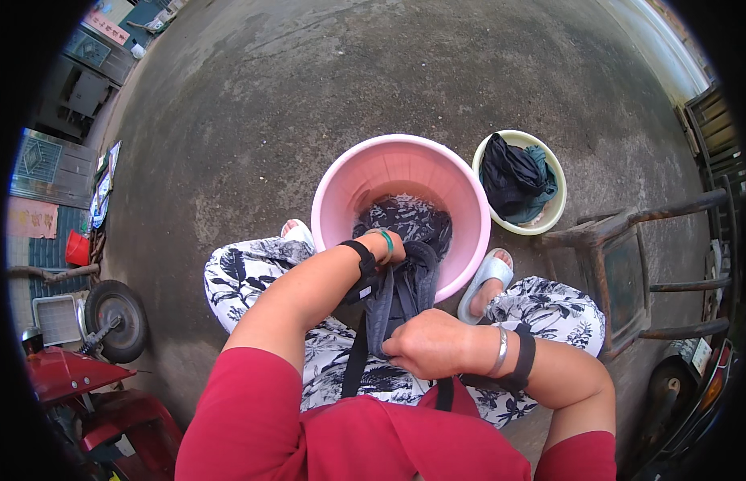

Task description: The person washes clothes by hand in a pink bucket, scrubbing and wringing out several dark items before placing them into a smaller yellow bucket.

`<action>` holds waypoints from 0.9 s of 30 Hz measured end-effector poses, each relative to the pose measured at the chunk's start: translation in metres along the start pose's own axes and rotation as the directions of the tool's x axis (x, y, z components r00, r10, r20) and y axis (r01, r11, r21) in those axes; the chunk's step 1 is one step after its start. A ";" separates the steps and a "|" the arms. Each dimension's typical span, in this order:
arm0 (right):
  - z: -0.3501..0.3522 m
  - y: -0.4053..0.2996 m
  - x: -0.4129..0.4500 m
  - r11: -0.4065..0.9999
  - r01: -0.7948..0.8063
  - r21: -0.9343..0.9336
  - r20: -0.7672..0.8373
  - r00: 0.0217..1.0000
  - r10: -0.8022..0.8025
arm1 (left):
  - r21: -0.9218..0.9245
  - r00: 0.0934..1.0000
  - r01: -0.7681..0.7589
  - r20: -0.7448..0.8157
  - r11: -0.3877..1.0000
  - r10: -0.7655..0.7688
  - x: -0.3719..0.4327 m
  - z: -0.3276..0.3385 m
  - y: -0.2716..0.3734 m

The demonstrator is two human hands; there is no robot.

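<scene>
A pink plastic tub [403,150] stands on the ground between my feet. Dark wet cloth [403,219] lies in the water at its bottom. A dark grey cloth item [403,300] with band-like edges stretches from the tub, over its near rim, towards my lap. My left hand [392,248], below a green bangle, grips it inside the near side of the tub; the fingertips are hidden. Closer to my body, my right hand [430,346] pinches the item's near end between thumb and curled fingers. A silver bangle circles that wrist.
A pale yellow basin [560,207] holding black and green cloth stands beyond the tub, to the right. A wooden chair [622,279] is close to my right leg. Parked motorbikes flank me: a red one [78,373] left, another [679,391] right. Concrete ground [373,72] extends ahead.
</scene>
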State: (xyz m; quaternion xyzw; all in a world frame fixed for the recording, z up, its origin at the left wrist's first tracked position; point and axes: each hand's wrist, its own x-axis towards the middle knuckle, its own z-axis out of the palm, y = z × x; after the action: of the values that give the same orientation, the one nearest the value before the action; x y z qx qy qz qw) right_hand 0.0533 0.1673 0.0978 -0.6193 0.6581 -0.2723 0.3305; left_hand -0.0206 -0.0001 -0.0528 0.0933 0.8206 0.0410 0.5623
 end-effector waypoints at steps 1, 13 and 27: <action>0.001 0.000 0.000 1.000 0.004 -0.001 0.002 1.000 -0.004 | 0.078 0.999 -0.027 -0.039 0.997 0.030 0.001 -0.002 -0.005; 0.007 -0.002 0.011 0.995 0.102 0.011 -0.050 0.994 -0.101 | -0.083 0.972 -0.199 -0.141 0.977 0.186 -0.003 -0.015 0.049; 0.005 -0.004 0.005 0.994 0.099 0.054 -0.076 0.993 -0.095 | -0.569 0.964 0.098 0.257 0.816 0.064 0.004 -0.005 0.049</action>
State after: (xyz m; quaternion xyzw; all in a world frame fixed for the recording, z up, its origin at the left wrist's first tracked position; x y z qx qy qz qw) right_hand 0.0599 0.1623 0.0971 -0.6302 0.6310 -0.3293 0.3102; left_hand -0.0219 0.0486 -0.0464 -0.0843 0.6879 0.2698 0.6685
